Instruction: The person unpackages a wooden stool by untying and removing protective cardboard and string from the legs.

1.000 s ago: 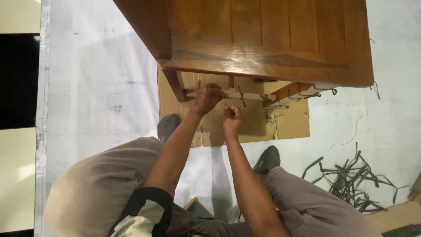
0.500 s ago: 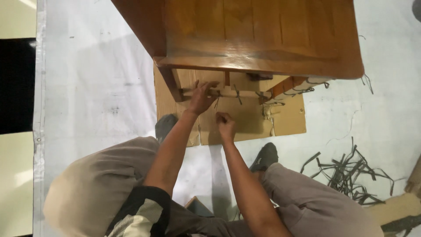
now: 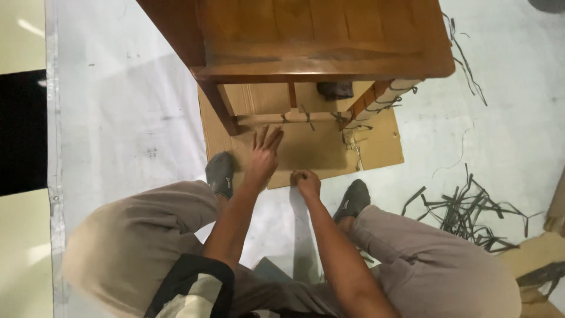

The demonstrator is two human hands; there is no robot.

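A brown wooden cabinet (image 3: 318, 35) stands on a flat sheet of cardboard (image 3: 382, 147) on the floor. Thin dark strips (image 3: 306, 116) are tied around its lower rail and right leg. My left hand (image 3: 263, 154) lies flat on the cardboard with fingers spread, just below the rail. My right hand (image 3: 306, 182) is curled at the near edge of the cardboard; whether it pinches something I cannot tell. My knees in beige trousers frame both arms.
A heap of loose dark strips (image 3: 465, 206) lies on the pale floor sheet at right. More cardboard pieces (image 3: 541, 253) sit at the far right. My feet in dark socks (image 3: 222, 174) rest beside the cardboard. A dark object (image 3: 335, 89) sits under the cabinet.
Both hands have drawn back from the cabinet's lower rail toward me. The left hand now rests flat on the cardboard, the right at its near edge.
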